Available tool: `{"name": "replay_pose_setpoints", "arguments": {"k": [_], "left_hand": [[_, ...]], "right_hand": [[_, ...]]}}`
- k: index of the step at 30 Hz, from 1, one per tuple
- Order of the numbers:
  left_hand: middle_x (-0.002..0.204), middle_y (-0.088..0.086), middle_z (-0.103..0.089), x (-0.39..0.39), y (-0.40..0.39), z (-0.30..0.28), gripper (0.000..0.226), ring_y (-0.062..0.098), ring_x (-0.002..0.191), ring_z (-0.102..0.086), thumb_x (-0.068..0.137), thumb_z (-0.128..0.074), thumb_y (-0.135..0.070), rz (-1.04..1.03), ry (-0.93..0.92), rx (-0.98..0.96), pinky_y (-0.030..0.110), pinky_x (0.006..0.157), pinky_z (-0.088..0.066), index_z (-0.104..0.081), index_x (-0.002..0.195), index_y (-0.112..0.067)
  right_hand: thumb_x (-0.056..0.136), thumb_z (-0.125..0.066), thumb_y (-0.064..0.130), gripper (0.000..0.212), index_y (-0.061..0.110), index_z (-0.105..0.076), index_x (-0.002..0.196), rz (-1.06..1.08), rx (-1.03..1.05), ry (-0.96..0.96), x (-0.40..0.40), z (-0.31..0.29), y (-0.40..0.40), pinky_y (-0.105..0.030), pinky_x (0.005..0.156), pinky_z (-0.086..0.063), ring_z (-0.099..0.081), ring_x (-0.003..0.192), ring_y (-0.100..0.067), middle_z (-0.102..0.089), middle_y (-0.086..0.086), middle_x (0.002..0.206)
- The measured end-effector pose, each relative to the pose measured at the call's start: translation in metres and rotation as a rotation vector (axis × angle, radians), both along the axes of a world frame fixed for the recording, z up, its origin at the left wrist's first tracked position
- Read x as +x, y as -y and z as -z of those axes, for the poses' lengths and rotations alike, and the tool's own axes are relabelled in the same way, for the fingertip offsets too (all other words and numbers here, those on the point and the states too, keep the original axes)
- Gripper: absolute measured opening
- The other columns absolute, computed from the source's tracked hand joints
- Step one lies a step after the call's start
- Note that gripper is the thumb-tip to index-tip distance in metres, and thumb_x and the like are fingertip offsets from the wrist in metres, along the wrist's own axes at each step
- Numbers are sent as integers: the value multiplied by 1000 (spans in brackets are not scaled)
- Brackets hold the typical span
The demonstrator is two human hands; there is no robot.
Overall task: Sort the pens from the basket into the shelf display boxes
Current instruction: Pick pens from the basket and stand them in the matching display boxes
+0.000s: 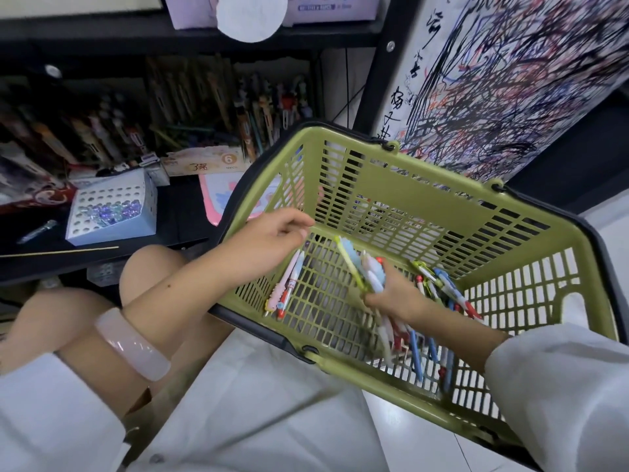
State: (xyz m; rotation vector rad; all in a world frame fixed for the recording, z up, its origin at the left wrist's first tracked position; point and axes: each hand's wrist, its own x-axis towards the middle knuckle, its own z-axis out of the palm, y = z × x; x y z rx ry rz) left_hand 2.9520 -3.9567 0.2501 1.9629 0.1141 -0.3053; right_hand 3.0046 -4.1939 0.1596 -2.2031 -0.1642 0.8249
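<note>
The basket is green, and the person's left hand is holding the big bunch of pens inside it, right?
Not quite. In the head view the right hand grips the bunch of pens inside the green basket. The left hand holds none of them.

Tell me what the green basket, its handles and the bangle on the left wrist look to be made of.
Green basket: moulded plastic, matte; the walls are a regular slotted grid.
Handles: black, smooth, probably plastic; the material cannot be told for sure.
Bangle: pale pink, translucent and glossy with highlights, like jade, glass or resin.
</note>
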Motion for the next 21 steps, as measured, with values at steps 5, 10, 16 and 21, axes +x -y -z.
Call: {"name": "replay_pose_setpoints", "arguments": {"k": [5,10,16,21], "left_hand": [[120,5,-55,-1,15,-2,40,20,108,-56,91,-54,-35,-296,-232,-213,39,95,-47,-45,124,-15],[73,11,-58,4,34,-18,26,22,55,-50,94,-49,-32,-365,-245,-713,26,46,-48,-55,99,-8],[71,8,-66,12,32,-29,15,20,60,-64,98,-43,-25,-689,-22,-802,29,54,-56,-50,94,-11],[68,6,-59,11,15,-34,9,13,57,-63,96,-43,-11,-639,15,-702,27,60,-57,-52,94,-10]], "right_hand": [[83,-61,-1,35,17,-51,112,173,594,-296,3,-60,-35,-29,69,-53,-63,71,-15,-65,-3,80],[70,-58,3,24,3,-51,93,-54,775,-379,-13,-88,-66,-22,52,-48,-58,56,-14,-61,-11,77],[82,-55,-4,31,9,-54,110,30,765,-282,-8,-99,-71,-28,66,-57,-70,75,-24,-73,-11,88],[90,-49,-6,17,0,-53,105,260,812,-204,10,-113,-70,-27,68,-58,-71,86,-25,-71,-18,97]]}}
